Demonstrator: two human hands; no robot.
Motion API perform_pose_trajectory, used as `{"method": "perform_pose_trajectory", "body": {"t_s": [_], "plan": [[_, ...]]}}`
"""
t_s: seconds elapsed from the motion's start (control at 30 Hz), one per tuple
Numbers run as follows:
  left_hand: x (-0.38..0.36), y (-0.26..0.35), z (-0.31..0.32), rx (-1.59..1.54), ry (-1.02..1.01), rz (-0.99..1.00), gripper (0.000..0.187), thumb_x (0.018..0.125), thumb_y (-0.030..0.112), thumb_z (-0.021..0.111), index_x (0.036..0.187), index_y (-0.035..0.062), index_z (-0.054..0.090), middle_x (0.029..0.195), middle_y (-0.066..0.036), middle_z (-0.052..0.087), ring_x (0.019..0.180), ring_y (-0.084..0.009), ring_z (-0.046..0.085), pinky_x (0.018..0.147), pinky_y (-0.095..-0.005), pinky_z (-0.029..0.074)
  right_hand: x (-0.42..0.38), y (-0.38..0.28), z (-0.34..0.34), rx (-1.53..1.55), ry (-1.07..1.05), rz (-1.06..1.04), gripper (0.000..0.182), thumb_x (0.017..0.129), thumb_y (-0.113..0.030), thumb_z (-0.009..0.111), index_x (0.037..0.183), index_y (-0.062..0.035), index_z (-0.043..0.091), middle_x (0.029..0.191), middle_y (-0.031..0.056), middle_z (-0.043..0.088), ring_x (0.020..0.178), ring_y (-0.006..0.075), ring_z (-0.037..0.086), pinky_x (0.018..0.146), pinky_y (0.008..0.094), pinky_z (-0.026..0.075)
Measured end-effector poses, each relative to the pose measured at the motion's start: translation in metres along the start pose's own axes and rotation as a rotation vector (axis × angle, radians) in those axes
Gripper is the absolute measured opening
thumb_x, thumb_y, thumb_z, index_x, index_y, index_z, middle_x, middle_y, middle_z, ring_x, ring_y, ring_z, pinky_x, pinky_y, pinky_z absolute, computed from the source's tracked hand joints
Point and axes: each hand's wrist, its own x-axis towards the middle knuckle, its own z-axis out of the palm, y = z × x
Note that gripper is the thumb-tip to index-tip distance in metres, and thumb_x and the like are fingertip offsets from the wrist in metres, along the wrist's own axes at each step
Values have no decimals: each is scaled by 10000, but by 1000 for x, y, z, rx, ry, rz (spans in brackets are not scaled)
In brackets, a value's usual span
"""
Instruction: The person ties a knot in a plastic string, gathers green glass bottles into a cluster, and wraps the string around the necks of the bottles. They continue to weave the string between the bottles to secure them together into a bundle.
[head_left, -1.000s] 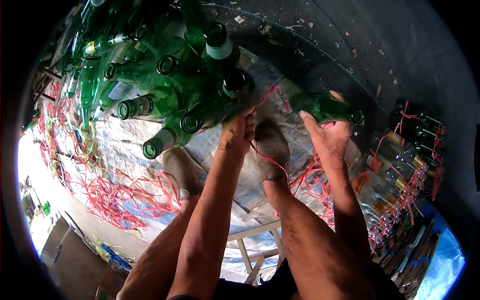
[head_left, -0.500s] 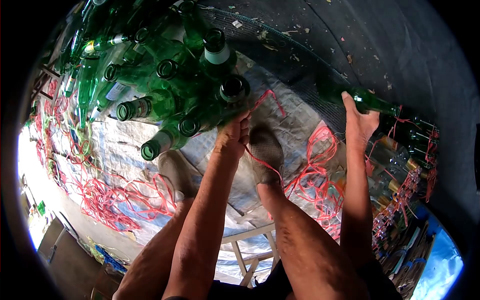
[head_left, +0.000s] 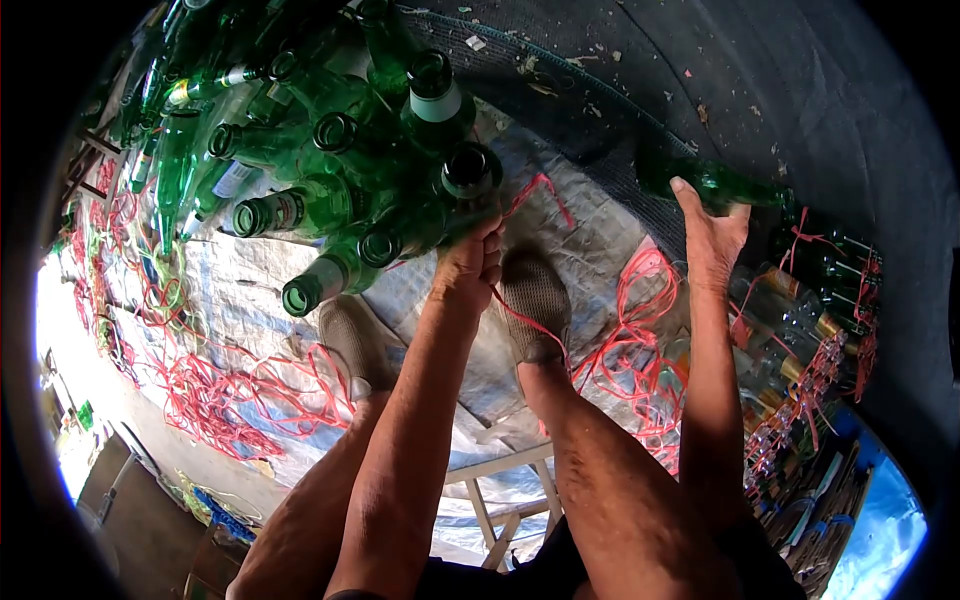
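A cluster of upright green glass bottles [head_left: 335, 215] stands before me, their open mouths facing up toward the camera. My left hand [head_left: 468, 262] is closed in a fist against the near right side of this cluster. From its fingers runs red plastic string [head_left: 530, 322], with another loose end sticking out beyond the knuckles. Out to the right, my right hand [head_left: 712, 238] grips a single green glass bottle [head_left: 718, 184] lying sideways. The thumb shows at that bottle's near side, while the other fingers are mostly hidden.
More green bottles [head_left: 180, 165] lie piled at far left. Tangled red string [head_left: 215, 405] covers the sheet [head_left: 420, 330] near my shoes. Clear bottles [head_left: 785, 310] tied with string are stacked at right. A wooden stool frame [head_left: 500, 510] stands between my legs; dark netting [head_left: 570, 110] lies ahead.
My right hand and its bottle have shifted slightly left, and the bottle's neck has drawn away from the stacked bottles. My left hand stays almost where it was, still closed.
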Motion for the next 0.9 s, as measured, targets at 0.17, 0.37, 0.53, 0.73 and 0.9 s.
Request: {"method": "perform_pose_trajectory", "body": {"t_s": [0.17, 0.37, 0.53, 0.73, 0.9], "plan": [[1, 0, -1, -6, -4, -4, 264, 852, 248, 820, 789, 200, 568, 575, 141, 337, 470, -45, 242, 477, -257, 157, -9, 5, -3, 28, -38, 19, 528, 799, -144, 897, 1203, 28, 603, 1128, 114, 697, 978, 186, 658, 915, 343, 530], [5, -3, -5, -42, -51, -2, 245, 856, 243, 817, 818, 190, 581, 582, 140, 345, 472, -36, 257, 462, -245, 155, -67, 42, 1, -39, -167, 309, 477, 934, -402, 770, 1145, 13, 661, 1023, 107, 717, 871, 182, 678, 772, 335, 566], [3, -3, -5, -57, -70, 0, 238, 864, 237, 813, 845, 183, 583, 585, 140, 346, 470, -26, 253, 450, -232, 151, -104, 3, 65, 296, -537, 788, 510, 960, -499, 703, 1191, -45, 689, 976, 91, 705, 815, 177, 700, 645, 324, 606], [-4, -4, 0, -99, -117, 20, 250, 869, 247, 806, 816, 226, 562, 586, 147, 339, 465, -23, 243, 442, -228, 140, -81, -9, 124, 604, -695, 932, 348, 980, -406, 684, 1130, -93, 693, 976, 25, 709, 840, 166, 684, 753, 342, 577], [-7, -4, 3, -100, -80, 13, 281, 866, 251, 806, 781, 247, 539, 581, 149, 322, 461, -24, 235, 439, -232, 139, -70, -2, 146, 976, -650, 881, 241, 1038, -273, 618, 972, -41, 627, 848, 94, 686, 776, 223, 688, 733, 378, 573]]}}
